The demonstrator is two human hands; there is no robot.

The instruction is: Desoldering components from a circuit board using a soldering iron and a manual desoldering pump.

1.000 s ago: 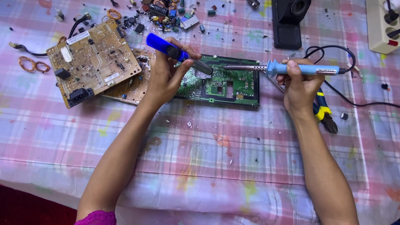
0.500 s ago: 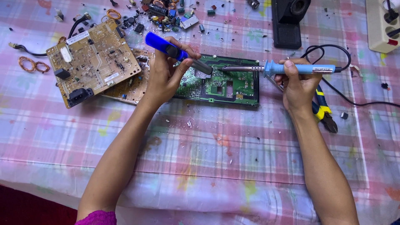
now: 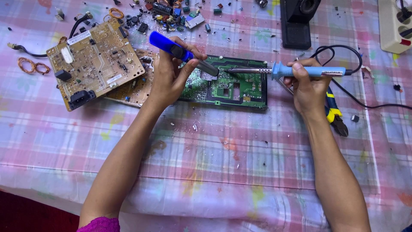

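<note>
Item 1. Two small copper-wire coils (image 3: 30,66), far left on the pink plaid tablecloth (image 3: 214,172), well apart from the work.

Item 2. Tan rectangular circuit board (image 3: 94,62), tilted, lying partly over a second tan board beneath it; a scatter of loose small components (image 3: 171,13) sits behind.

Item 3. Left hand (image 3: 169,79), fingers curled closed around a blue-handled desoldering pump with grey metal nozzle (image 3: 182,53). The nozzle slants down to the right, its end at the left part of item 4.

Item 4. Green rectangular circuit board (image 3: 240,88), flat on the cloth between the two hands, partly under the left hand.

Item 5. Right hand (image 3: 307,83), closed around a light-blue-handled soldering iron (image 3: 283,71); its metal shaft lies nearly level, the tip just beside the pump nozzle. Whether the tip touches the board cannot be told.

Item 6. Yellow-and-blue-handled pliers (image 3: 334,116), just beside the right wrist.

Handling note, as judgement: keep nozzle close to the heated joint, iron steady, board pinned flat, black cord (image 3: 369,103) clear of the shaft.
</note>
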